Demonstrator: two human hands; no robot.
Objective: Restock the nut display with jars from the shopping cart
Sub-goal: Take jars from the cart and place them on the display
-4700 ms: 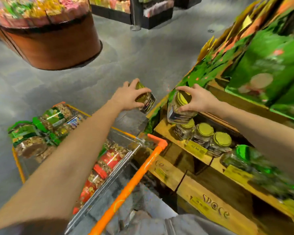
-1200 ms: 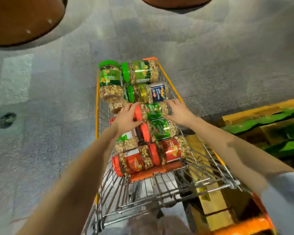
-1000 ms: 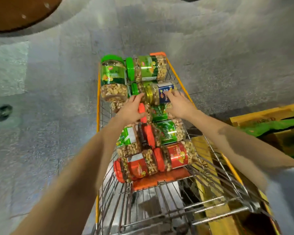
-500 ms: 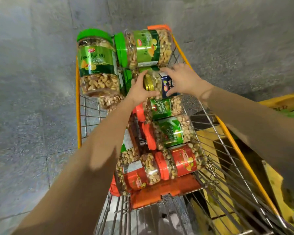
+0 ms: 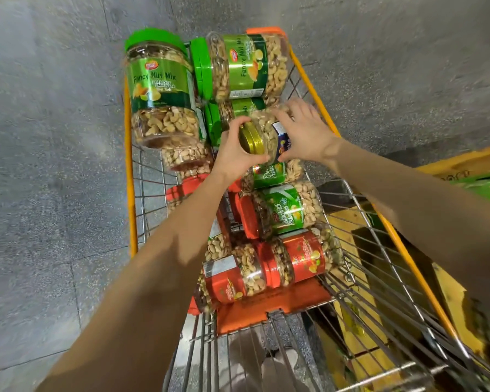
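Note:
Both my hands grip one clear nut jar (image 5: 263,131) with a gold lid and a blue label, lying on its side among the jars in the shopping cart (image 5: 130,171). My left hand (image 5: 236,152) curls around the gold-lid end. My right hand (image 5: 304,132) wraps the jar's body from the right. Around it lie several nut jars: a tall green-lid Fancy Nut Mix jar (image 5: 160,89) stands upright at the far left, another green-lid jar (image 5: 241,66) lies beside it, pistachio jars (image 5: 283,210) and red-label jars (image 5: 269,267) lie nearer me.
The cart has an orange rim and wire sides; its near part shows bare wire floor. Yellow wooden display crates (image 5: 464,168) with green packs stand at the right edge, close to the cart. Grey stone floor (image 5: 54,165) stretches to the left and beyond the cart.
I turned from the display, where I had held jars, to the cart. Both hands reached forward over the jars and closed around the gold-lid jar, which has tilted up slightly.

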